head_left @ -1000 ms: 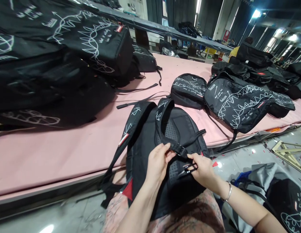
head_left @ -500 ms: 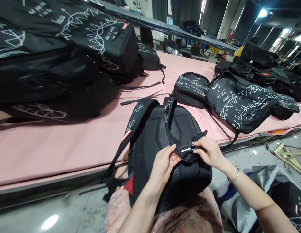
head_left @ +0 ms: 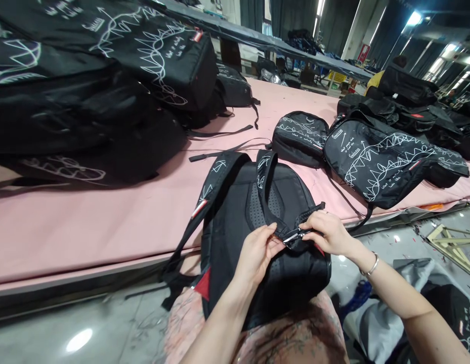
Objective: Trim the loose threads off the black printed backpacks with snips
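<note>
At the pink worktop's (head_left: 124, 222) near edge, my left hand (head_left: 255, 250) pinches a strap (head_left: 262, 189), my right hand (head_left: 329, 233) grips snips (head_left: 293, 236); beyond it, dark curtains (head_left: 295, 17).

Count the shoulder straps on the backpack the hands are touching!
2: the left strap, with a red-and-white tag, and the right strap, whose lower end, at the left hand, is partly hidden.

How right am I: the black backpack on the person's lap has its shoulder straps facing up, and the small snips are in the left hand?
One slip: the small snips are in the right hand, as the head view shows. The black backpack on the lap does have its shoulder straps facing up.
</note>
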{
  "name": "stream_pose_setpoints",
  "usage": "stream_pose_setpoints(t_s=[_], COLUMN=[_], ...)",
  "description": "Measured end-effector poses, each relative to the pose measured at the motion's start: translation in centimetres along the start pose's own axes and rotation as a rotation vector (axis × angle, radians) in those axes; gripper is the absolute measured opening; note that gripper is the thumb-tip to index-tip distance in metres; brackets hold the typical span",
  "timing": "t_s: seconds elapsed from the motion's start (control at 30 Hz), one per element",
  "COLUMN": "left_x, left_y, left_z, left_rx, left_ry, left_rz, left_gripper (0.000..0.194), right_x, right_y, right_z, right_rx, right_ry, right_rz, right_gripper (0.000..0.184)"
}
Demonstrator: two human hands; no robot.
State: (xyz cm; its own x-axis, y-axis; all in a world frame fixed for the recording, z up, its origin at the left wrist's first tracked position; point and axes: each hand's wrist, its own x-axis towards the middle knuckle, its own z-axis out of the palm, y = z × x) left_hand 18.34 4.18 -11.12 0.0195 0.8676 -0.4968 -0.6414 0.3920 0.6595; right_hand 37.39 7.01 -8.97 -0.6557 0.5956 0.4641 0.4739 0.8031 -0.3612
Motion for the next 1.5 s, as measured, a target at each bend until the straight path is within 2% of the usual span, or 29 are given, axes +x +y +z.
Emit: stream_pose_setpoints(t_s=[0.27, 0.6, 0.97, 1.13, 1.27, 1.37, 1.43, 1.5], left_x=[-0.2, 0.0, -0.2, -0.3, -0.4, -0.2, -0.1, -0.1], left_y=[0.1, 0.2, 0.0, 0.2, 0.4, 0.3, 0.1, 0.0], left_z=[0.0, 0.1, 0.4, 0.5, 0.5, 0.4, 0.2, 0.1], left_rx=[0.025, 0.008, -0.006, -0.004, 0.000, 0.007, 0.010, 0.008], left_ry=[0.005, -0.021, -0.040, -0.027, -0.044, -0.040, -0.025, -0.028], left_rz=[0.002, -0.005, -0.036, -0.039, -0.036, -0.037, -0.037, -0.035], left_gripper=[0.029, 0.024, 0.022, 0.020, 0.018, 0.018, 0.018, 0.017], right_x=[0.2, 0.1, 0.3, 0.5, -0.2, -0.8, -0.9, -0.7], right_y=[0.1, -0.3, 0.5, 0.1, -0.3, -0.3, -0.2, -0.1], right_z=[0.2, -0.9, -0.4, 0.3, 1.4, 1.5, 0.9, 0.0], right_rx=[-0.045, -0.154, -0.049, 0.135, 0.478, 0.738, 0.846, 0.781], right_ry=[-0.016, -0.030, -0.029, 0.040, 0.112, 0.226, 0.313, 0.318], right_rz=[0.008, -0.042, -0.023, 0.060, 0.293, 0.429, 0.428, 0.384], right_gripper=[0.017, 0.020, 0.018, 0.015, 0.024, 0.035, 0.038, 0.034])
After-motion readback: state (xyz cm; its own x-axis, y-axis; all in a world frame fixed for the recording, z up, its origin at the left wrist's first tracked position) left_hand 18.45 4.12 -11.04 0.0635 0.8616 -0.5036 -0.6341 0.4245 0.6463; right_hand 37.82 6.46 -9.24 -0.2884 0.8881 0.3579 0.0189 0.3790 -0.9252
